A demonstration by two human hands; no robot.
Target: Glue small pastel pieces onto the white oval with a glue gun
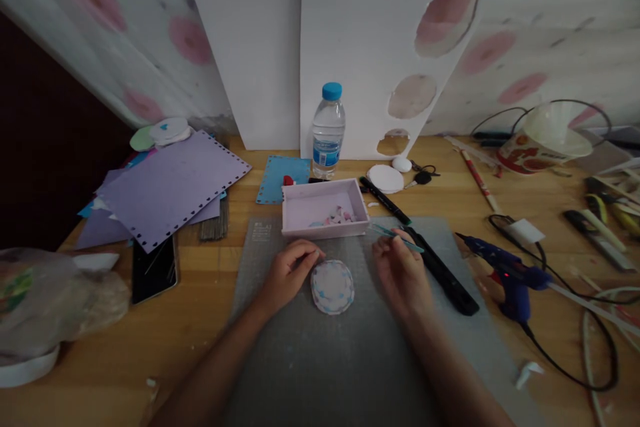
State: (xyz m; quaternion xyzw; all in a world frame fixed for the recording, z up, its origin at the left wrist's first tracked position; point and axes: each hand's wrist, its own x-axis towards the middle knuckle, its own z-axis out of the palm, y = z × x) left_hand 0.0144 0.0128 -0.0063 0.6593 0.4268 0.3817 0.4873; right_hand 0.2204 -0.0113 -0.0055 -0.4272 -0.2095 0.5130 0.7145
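Note:
A round white disc (333, 287) with pale blue and pink bits around its edge lies on the grey cutting mat (320, 367). At its upper left, my left hand (295, 270) has thumb and fingertips pinched together; whatever is between them is too small to make out. To the right of the disc, my right hand (404, 272) is closed on slim teal tweezers (413, 245), whose tips point left toward the box corner. Just beyond both hands stands a shallow pale pink box (325, 230) with small pink, white and blue scraps (343, 215) inside.
A water bottle (329, 133) stands behind the box. Right of my right hand lie a long black tool (445, 273) and a blue glue gun (515, 277) with its cable. Purple sheets (175, 180) and a phone (156, 270) are at left. White boards (355, 33) lean behind.

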